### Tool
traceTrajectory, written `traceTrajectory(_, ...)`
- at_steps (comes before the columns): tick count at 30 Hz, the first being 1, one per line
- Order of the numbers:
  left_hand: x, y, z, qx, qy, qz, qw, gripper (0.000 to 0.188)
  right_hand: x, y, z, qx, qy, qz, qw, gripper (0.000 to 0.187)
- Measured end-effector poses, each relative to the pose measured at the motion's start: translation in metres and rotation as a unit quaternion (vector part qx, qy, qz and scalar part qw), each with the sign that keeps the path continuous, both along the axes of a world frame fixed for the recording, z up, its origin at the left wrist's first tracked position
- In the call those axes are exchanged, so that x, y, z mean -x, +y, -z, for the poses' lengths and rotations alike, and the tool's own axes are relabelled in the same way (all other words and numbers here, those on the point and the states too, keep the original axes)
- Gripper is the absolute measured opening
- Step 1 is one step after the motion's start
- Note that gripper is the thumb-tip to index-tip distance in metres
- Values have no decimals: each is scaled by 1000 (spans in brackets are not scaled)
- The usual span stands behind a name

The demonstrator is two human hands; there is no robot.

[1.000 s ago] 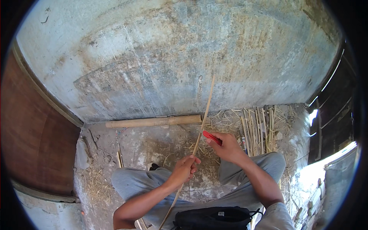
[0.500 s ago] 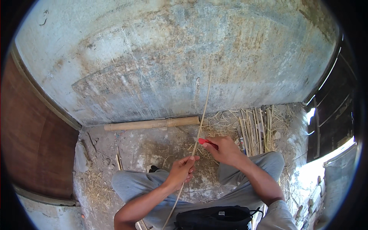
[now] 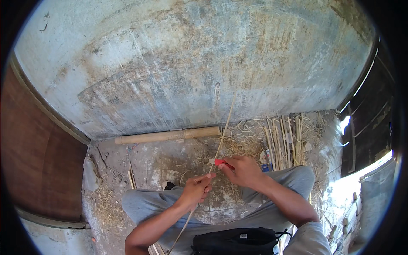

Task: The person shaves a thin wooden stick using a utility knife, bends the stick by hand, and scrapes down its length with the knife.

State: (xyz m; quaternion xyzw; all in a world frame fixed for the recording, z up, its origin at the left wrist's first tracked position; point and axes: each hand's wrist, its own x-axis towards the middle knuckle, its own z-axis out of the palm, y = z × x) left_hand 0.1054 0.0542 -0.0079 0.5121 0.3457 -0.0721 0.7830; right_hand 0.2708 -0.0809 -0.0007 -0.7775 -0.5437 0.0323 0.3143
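Note:
A long thin bamboo strip [image 3: 221, 141] runs from my lap up toward the wall. My left hand [image 3: 195, 190] pinches it between thumb and fingers, with the lower end trailing down past my wrist. In my right hand [image 3: 245, 171] is a red-handled knife [image 3: 221, 162]. Its short pale blade lies against the strip, just above my left fingertips. Both hands are close together over the gap between my crossed legs.
Against the wall's foot lies a thick bamboo pole [image 3: 168, 137]. Several split bamboo sticks [image 3: 285, 142] rest at right beside a small blue container [image 3: 265, 166]. Shavings [image 3: 106, 204] litter the floor. A black bag [image 3: 233, 241] sits in my lap; a brown panel [image 3: 42, 157] stands at left.
My right hand has moved a little down and left with the knife, nearer my left hand. The strip's upper end has dropped slightly, and its lower end has swung left.

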Motion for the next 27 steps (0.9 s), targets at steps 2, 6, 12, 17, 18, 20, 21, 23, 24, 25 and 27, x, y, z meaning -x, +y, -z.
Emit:
traceTrajectory(2, 0, 0, 0, -2, 3, 5, 1000, 49, -2, -1, 2, -5, 17, -2, 1000, 26)
traceTrajectory(6, -3, -3, -5, -26, 14, 5, 1000, 43, -2, -2, 0, -3, 4, -3, 1000, 26)
traceTrajectory(12, -3, -5, 0, -44, -6, 14, 999, 42, -1, -5, -6, 18, 16, 8, 1000, 28)
traceTrajectory(17, -2, -3, -1, -34, 3, 18, 999, 48, -2, -5, -4, 16, 6, 2, 1000, 30)
traceTrajectory(18, -2, -3, -2, -34, 5, 19, 999, 48, -2, -5, -4, 14, 7, 1, 1000, 30)
traceTrajectory(20, -2, -5, -4, -38, 4, 14, 999, 44, -2, -5, -3, 13, 6, 1, 1000, 29)
traceTrajectory(21, -3, -6, -4, -42, 6, 8, 999, 40, -1, -5, -2, 10, 7, 4, 1000, 29)
traceTrajectory(23, -3, -5, -4, -38, 1, 7, 999, 41, -1, -5, -3, 6, 8, 6, 1000, 28)
traceTrajectory(24, -3, -5, -3, -33, -3, 6, 999, 41, -1, -5, -3, 3, 22, 4, 1000, 27)
traceTrajectory(25, -2, -5, -2, -33, -1, 5, 999, 41, 0, -5, -3, -1, 38, 0, 999, 27)
traceTrajectory(27, -1, -4, -1, -22, -16, -14, 1000, 42, -1, -3, -3, -11, 42, -10, 999, 26)
